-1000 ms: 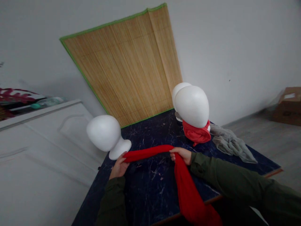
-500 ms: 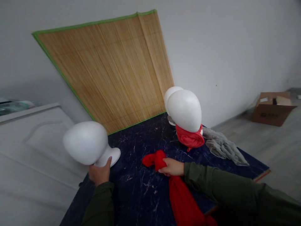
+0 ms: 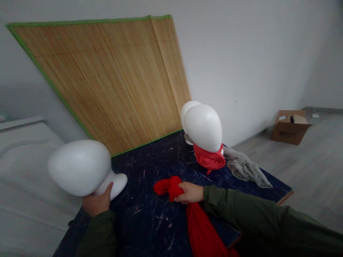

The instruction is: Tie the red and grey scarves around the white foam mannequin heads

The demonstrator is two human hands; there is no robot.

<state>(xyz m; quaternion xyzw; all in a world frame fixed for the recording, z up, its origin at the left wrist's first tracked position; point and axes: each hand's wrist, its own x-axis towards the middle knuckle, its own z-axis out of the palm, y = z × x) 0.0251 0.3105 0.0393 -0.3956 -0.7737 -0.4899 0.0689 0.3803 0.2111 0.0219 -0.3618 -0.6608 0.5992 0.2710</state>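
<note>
1. Faintly printed with dark marks on the cardboard box (image 3: 288,132), too small to read.
2. Reaching forward with the left hand (image 3: 98,201), thumb raised, grip wrapped around the neck of the left white head (image 3: 80,166).
3. Stretching the right hand (image 3: 191,192) in from the side, with red cloth (image 3: 174,188) pinched in its grip, over the tabletop (image 3: 144,164), a tail trailing past the near edge.
4. Counted: three white heads, with a front right head (image 3: 203,128) overlapping a rear head (image 3: 187,110); one coral cloth (image 3: 209,157); one grey cloth (image 3: 245,167).

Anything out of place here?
Mildly: gray cloth lies crumpled by the table's right edge, unlike the coral scarf wrapped around a white head form. The red scarf trails from the right hand. No visible spill or damage.
</note>
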